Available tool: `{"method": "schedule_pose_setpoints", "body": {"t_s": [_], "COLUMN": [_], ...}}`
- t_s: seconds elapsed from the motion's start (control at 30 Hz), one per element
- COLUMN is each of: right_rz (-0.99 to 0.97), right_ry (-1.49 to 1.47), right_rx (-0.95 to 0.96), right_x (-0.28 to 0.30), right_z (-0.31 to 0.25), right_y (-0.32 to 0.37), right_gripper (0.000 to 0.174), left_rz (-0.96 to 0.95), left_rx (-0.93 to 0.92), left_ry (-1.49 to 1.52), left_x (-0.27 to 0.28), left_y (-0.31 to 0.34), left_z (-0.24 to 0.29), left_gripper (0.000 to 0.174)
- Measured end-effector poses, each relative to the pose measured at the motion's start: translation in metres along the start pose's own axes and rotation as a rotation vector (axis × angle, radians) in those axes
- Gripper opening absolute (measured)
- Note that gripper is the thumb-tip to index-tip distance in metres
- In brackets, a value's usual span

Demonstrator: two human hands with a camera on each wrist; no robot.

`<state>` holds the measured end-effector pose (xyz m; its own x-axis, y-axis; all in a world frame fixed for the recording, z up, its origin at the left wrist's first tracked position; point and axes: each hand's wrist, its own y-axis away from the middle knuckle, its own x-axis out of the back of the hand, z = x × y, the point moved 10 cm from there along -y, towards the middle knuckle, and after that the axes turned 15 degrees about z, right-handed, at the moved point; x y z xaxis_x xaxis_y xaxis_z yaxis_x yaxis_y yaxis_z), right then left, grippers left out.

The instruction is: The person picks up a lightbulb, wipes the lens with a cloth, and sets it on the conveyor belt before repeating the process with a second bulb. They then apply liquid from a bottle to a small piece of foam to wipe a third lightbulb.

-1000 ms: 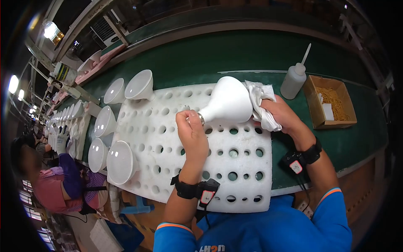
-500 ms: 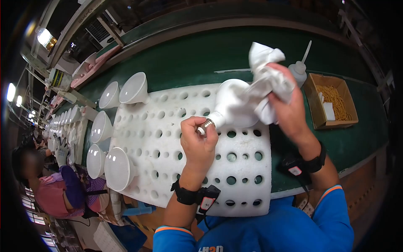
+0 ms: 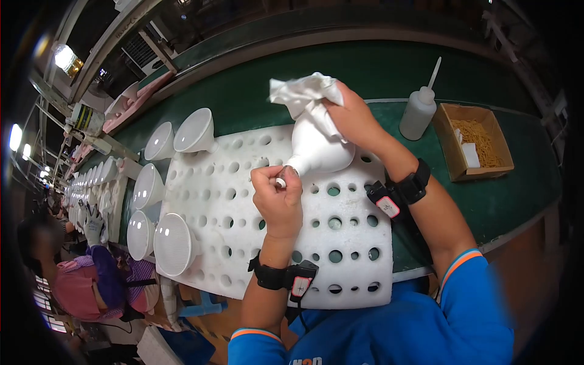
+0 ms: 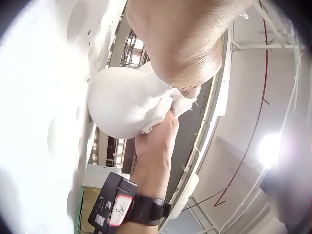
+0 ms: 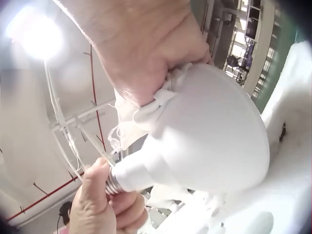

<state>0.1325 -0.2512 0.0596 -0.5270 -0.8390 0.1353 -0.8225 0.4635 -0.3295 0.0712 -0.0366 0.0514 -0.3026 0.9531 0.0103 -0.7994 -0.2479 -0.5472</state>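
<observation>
A large white light bulb (image 3: 316, 149) with a wide flared head is held over the perforated foam board (image 3: 207, 243). My left hand (image 3: 278, 198) grips it by the threaded metal base (image 5: 113, 181), thumb and fingers curled round the screw cap. In my right hand (image 3: 359, 118) is a crumpled white cloth (image 3: 307, 94), held against the bulb's broad head. In the right wrist view the cloth (image 5: 141, 114) lies bunched between the palm and the bulb's side. The left wrist view shows the bulb's rounded body (image 4: 119, 102) with the right hand behind it.
Several bulbs, one of them a reflector bulb (image 3: 175, 243), stand along the board's left side. On the green bench (image 3: 413, 194), a squeeze bottle (image 3: 418, 115) stands beside a cardboard box (image 3: 447, 128) of yellow-brown bands. Another person (image 3: 85, 280) is at the left.
My right hand lifted the cloth off the bulb's right side, then moved left over its far side. The left hand keeps its grip on the base while the bulb tilts and shifts slightly left.
</observation>
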Motion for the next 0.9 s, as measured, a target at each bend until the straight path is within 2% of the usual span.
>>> {"method": "schedule_pose_setpoints", "body": {"t_s": [0.07,0.1,0.23,0.33,0.37,0.43,0.47,0.5,0.53,0.57,0.6,0.67,0.73,0.8,0.87,0.9], "right_rz": [-0.014,-0.038,0.062,0.278,0.315,0.269,0.242,0.082,-0.07,-0.164,-0.178,-0.216,-0.097,-0.248,-0.202,-0.205], "right_ry": [-0.232,-0.236,-0.208,-0.248,-0.199,-0.013,0.225,0.283,0.458,0.486,0.512,0.556,0.352,-0.016,-0.016,-0.059], "right_rx": [-0.327,-0.363,-0.338,-0.338,-0.264,0.253,0.613,0.872,1.052,0.95,0.914,0.848,0.704,0.399,0.42,0.389], "right_x": [0.007,0.012,0.044,0.072,0.075,0.059,0.039,0.007,-0.03,-0.05,-0.049,-0.046,-0.022,-0.015,-0.008,-0.006], "right_z": [0.033,0.034,0.052,0.047,0.025,-0.034,-0.077,-0.094,-0.1,-0.089,-0.084,-0.077,-0.065,-0.039,-0.04,-0.023], "right_y": [0.003,0.011,0.021,0.015,0.017,0.031,0.06,0.087,0.113,0.119,0.11,0.083,0.061,0.048,0.051,0.049], "right_gripper": [0.038,0.037,0.037,0.036,0.039,0.048,0.056,0.058,0.058,0.056,0.057,0.058,0.064,0.065,0.064,0.063], "left_rz": [0.02,0.03,0.073,0.067,0.06,0.046,0.034,0.02,0.057,0.095,0.134,0.126,0.09,0.134,0.162,0.211], "left_rx": [0.006,0.01,0.047,0.075,0.088,0.127,0.156,0.183,0.165,0.145,0.126,0.195,0.233,0.229,0.21,0.054], "left_ry": [0.028,0.041,0.029,0.054,0.052,0.056,0.06,0.064,0.145,0.227,0.305,0.211,0.145,0.073,0.014,-0.173], "left_x": [0.002,0.003,0.007,0.007,0.007,0.007,0.007,0.005,0.007,0.008,0.011,0.014,0.014,0.016,0.016,0.02], "left_y": [0.0,-0.001,-0.005,-0.005,-0.005,-0.004,-0.003,-0.002,-0.004,-0.006,-0.008,-0.011,-0.011,-0.011,-0.013,-0.015], "left_z": [-0.003,-0.003,-0.006,-0.006,-0.007,-0.01,-0.011,-0.012,-0.014,-0.02,-0.025,-0.036,-0.032,-0.035,-0.026,-0.029], "left_gripper": [0.026,0.026,0.026,0.026,0.026,0.025,0.025,0.024,0.024,0.024,0.024,0.02,0.02,0.017,0.017,0.014]}}
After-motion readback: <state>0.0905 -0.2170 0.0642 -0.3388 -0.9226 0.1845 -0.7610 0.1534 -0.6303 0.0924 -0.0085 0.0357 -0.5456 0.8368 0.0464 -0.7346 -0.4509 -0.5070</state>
